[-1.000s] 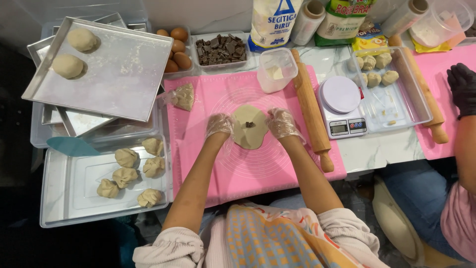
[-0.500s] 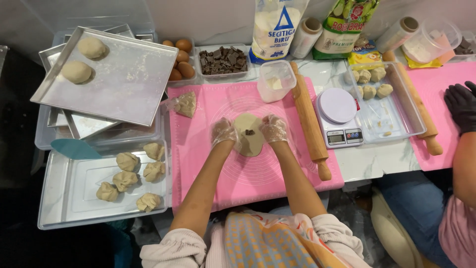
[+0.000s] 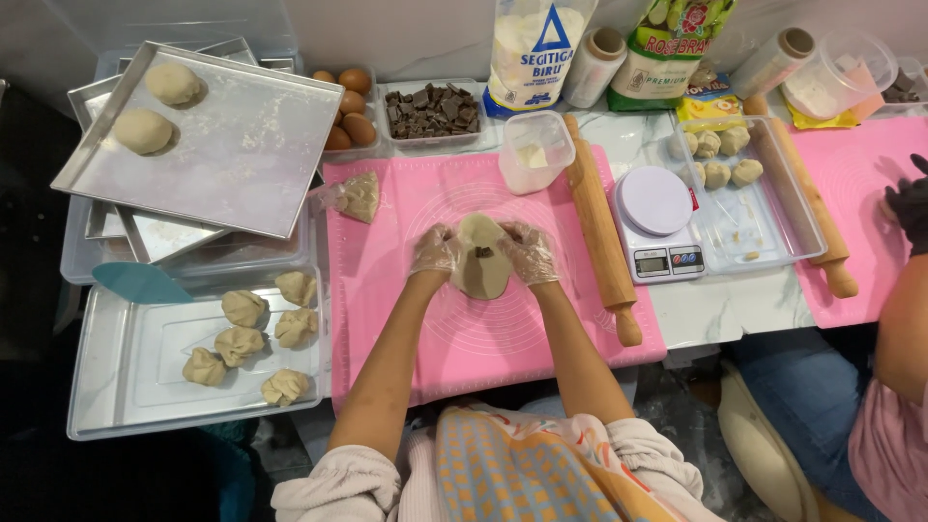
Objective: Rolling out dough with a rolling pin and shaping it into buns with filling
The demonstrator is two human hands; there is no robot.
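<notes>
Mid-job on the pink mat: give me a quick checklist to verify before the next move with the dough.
1. Left hand on dough piece: ok.
2. Right hand on its other side: ok.
3. Dark filling sits centred on the dough: ok.
4. Dough edges closed over filling: not ok, open.
5. Tray of pinched dough parcels has bare space: ok.
6. Rolling pin apart from the hands: ok.

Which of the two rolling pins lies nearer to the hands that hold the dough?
The rolling pin on the pink mat, just right of the right hand; the other lies beyond the scale.
</notes>
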